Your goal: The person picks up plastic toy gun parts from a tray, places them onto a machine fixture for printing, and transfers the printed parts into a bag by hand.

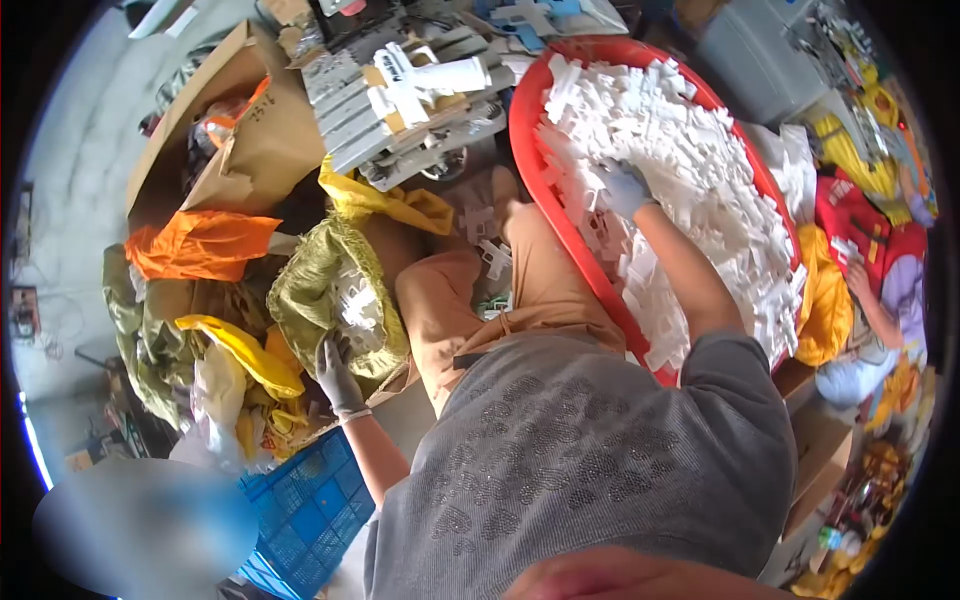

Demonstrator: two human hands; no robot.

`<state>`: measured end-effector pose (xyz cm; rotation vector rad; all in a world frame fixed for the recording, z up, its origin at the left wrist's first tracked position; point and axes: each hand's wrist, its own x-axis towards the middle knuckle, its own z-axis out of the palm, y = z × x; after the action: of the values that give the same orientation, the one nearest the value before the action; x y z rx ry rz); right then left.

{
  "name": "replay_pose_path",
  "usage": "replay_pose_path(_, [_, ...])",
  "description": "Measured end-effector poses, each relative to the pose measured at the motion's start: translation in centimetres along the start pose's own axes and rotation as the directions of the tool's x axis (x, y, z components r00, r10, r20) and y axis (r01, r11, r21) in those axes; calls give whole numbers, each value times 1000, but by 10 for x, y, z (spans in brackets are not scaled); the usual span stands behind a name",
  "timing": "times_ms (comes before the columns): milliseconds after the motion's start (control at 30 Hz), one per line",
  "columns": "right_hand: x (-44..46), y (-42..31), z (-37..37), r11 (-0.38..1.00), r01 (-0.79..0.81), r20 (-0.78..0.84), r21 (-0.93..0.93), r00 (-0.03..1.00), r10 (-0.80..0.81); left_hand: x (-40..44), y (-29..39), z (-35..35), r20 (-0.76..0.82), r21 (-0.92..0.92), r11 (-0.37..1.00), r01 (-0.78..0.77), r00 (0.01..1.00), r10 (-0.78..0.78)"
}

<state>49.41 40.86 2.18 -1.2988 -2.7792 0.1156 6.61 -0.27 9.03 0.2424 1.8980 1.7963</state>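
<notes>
My right hand (624, 188), in a grey glove, reaches into the large red tub (522, 118) and rests on the heap of white plastic pieces (690, 190); its fingertips are partly lost among them. At the edge of a green woven sack (297, 275) is my left hand (338, 378), also gloved, with its fingers stretched out. Several white pieces (357, 303) lie inside that sack. A white part (405, 85) with a cylinder rests on the grey slatted table beyond my knees.
An open cardboard box (262, 150) stands at the upper left, above an orange bag (205, 245). The blue crate (312, 510) is at the lower left. A co-worker's hand (858, 280) shows at the far right, near a red cloth.
</notes>
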Motion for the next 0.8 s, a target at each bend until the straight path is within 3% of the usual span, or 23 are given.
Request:
replay_pose_path(33, [-5,3,-8,1000,18,-7,-1,1000,-18,3,9,7,41,93,994,-59,998,55])
replay_pose_path(100, [-17,7,-22,972,22,-9,234,1000,-20,12,31,28,91,192,962,-193,980,178])
replay_pose_path(133, [-23,10,-32,972,32,-14,231,999,-30,17,47,46,127,252,918,-306,951,282])
replay_pose_path(200, [-35,12,-50,1000,19,101,-21,995,-17,27,80,82,216,342,796,-499,866,451])
replay_pose_path(233, [-40,12,-55,1000,23,95,-22,995,-20,33,96,99,266,369,725,-582,813,518])
replay_pose_path(300, [-49,9,-65,969,-116,58,219,993,106,34,130,144,342,299,625,-721,692,635])
replay_pose_path(333, [-52,7,-71,969,-115,51,217,993,106,37,143,161,391,300,549,-780,626,675])
replay_pose_path(400, [-56,1,-86,879,-272,69,393,961,267,36,174,195,508,321,355,-878,476,717])
replay_pose_path(433, [-59,0,-91,880,-269,63,390,962,266,35,186,209,546,315,323,-893,448,708])
replay_pose_path(500, [-61,-3,-99,699,-369,97,613,913,397,41,196,235,581,305,288,-908,417,699])
replay_pose_path(533, [-60,-4,-104,698,-369,95,613,912,398,45,198,247,609,282,285,-916,401,684])
replay_pose_path(600, [-61,-7,-110,562,-366,148,742,907,395,57,204,265,641,254,282,-925,380,667])
replay_pose_path(633, [-61,-7,-111,561,-369,148,741,904,400,63,206,273,713,293,262,-920,393,580])
replay_pose_path(700, [-56,-9,-115,253,-251,153,935,924,351,71,211,280,804,280,264,-923,376,461])
replay_pose_path(733, [-50,-12,-118,253,-252,154,934,923,352,72,211,280,804,280,265,-923,376,460])
replay_pose_path(800, [-28,-32,-144,-71,16,20,997,876,483,73,207,277,780,211,354,-911,375,500])
